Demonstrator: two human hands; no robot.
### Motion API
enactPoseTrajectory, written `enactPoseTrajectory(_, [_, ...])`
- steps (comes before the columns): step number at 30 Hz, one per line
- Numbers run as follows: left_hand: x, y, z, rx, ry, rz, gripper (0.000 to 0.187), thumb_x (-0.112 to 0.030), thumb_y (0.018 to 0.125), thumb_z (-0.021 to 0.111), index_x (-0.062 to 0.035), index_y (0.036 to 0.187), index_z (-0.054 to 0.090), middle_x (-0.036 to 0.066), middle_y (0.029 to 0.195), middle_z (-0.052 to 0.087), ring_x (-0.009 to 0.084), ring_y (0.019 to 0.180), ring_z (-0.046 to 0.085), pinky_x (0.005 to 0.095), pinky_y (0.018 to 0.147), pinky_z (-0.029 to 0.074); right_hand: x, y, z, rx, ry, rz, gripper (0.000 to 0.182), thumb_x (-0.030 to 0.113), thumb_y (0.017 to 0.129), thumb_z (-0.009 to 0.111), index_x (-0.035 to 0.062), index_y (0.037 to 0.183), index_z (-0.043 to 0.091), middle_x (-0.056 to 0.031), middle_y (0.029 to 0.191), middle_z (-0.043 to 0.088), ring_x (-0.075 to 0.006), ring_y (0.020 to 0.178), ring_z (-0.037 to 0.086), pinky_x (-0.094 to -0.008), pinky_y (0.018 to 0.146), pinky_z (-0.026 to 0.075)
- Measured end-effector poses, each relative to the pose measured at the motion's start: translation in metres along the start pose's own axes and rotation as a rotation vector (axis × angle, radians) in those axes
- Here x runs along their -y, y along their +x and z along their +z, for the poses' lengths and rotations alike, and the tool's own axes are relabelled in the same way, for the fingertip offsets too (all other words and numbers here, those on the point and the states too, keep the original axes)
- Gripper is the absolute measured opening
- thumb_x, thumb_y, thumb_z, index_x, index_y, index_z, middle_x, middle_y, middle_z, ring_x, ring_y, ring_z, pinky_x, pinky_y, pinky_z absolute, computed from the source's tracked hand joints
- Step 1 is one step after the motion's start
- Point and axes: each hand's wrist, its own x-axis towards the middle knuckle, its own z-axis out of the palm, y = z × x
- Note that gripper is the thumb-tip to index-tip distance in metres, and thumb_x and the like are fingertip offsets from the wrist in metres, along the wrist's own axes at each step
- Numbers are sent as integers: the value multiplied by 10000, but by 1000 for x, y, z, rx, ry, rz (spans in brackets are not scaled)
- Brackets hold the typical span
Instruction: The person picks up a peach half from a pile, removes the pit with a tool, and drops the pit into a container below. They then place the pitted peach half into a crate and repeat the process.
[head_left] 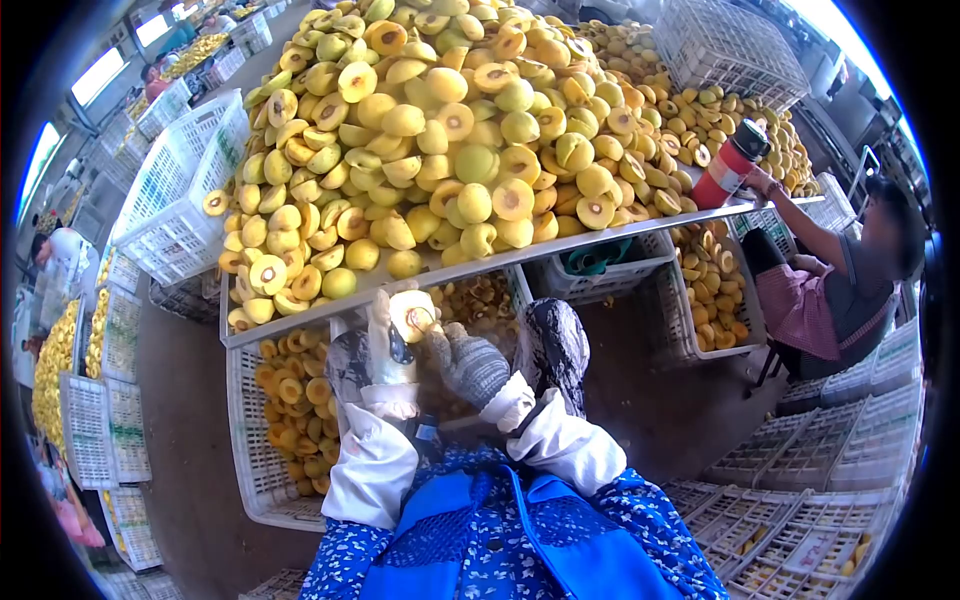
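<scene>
Just below the table's front edge, my left hand (pixel 388 338), in a pale glove, is closed on a dark-handled tool (pixel 401 352). A cut yellow fruit half (pixel 412 314) with a brownish centre lies at its fingertips, its cut face up. My right hand (pixel 468 364), in a grey knitted glove, is beside it with its fingertips against the fruit's lower right side. Beyond both hands a large heap of halved yellow fruit (pixel 440 140) covers the metal-edged table (pixel 480 262).
Crates of halves stand below at left (pixel 245 440) and right (pixel 712 350). A white crate (pixel 180 200) is left of the heap. A seated person (pixel 850 280) at right reaches toward a red bottle (pixel 725 170). Stacked crates (pixel 800 520) fill the lower right.
</scene>
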Motion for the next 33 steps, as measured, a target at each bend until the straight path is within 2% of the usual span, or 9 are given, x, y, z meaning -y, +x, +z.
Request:
enactPoseTrajectory(4, [-5,-10,14,-169,-385,-248,449,-464,926,461,-56,1102,524,105,875,594,199,725,584,288,626,504,-6,-2,14,16,138,-36,320,247,951,356,101,1204,488,-237,921,543,-410,768,588,-499,651,471])
enactPoseTrajectory(8, [-16,-15,29,-307,-342,-129,468,-471,935,446,-41,1105,513,90,870,581,157,740,558,263,630,486,-10,-5,18,92,-95,-115,386,254,953,342,145,1318,411,-249,927,532,-409,767,590,-500,661,476])
enactPoseTrajectory(17, [19,-10,22,-311,-202,-122,512,-469,948,392,4,1042,564,81,914,606,155,732,565,265,654,470,-2,1,3,322,-89,224,319,193,925,383,48,1194,475,-230,910,541,-398,700,586,-507,594,451])
enactPoseTrajectory(20, [22,-10,22,-326,-250,-198,537,-471,944,379,20,1037,576,102,926,630,178,745,592,279,695,480,-14,-1,12,335,-119,154,306,219,938,371,44,1147,510,-212,895,560,-392,729,585,-500,611,451])
enactPoseTrajectory(23, [47,-1,10,-215,-380,-248,561,-480,937,376,29,994,607,111,839,648,191,686,613,284,656,498,-11,-8,1,122,31,-79,472,415,961,339,3,1023,559,-212,865,646,-385,756,623,-466,688,473])
enactPoseTrajectory(26, [42,7,3,5,-276,-225,497,-395,948,399,38,916,641,120,790,660,169,648,623,258,616,505,-19,-8,-4,147,625,-85,464,434,954,402,23,1024,606,-106,756,653,-254,677,610,-372,634,473])
enactPoseTrajectory(27, [34,8,2,85,-193,-211,466,-350,955,410,42,886,652,124,781,663,155,639,624,244,604,504,-35,-5,1,226,715,-190,468,462,937,452,43,1055,626,-28,713,619,-137,602,535,-287,559,442])
enactPoseTrajectory(31, [27,13,0,432,31,46,405,-280,957,426,39,878,664,122,831,679,174,696,645,263,628,515,-38,-5,-39,757,902,298,468,524,904,476,87,977,627,-12,612,567,-93,510,505,-232,436,378])
enactPoseTrajectory(33, [25,10,6,329,-335,-70,495,-374,952,388,47,913,646,173,821,667,235,685,646,301,619,525,-33,-10,-41,925,1301,528,426,485,919,478,78,897,603,15,630,543,-80,550,518,-211,462,387])
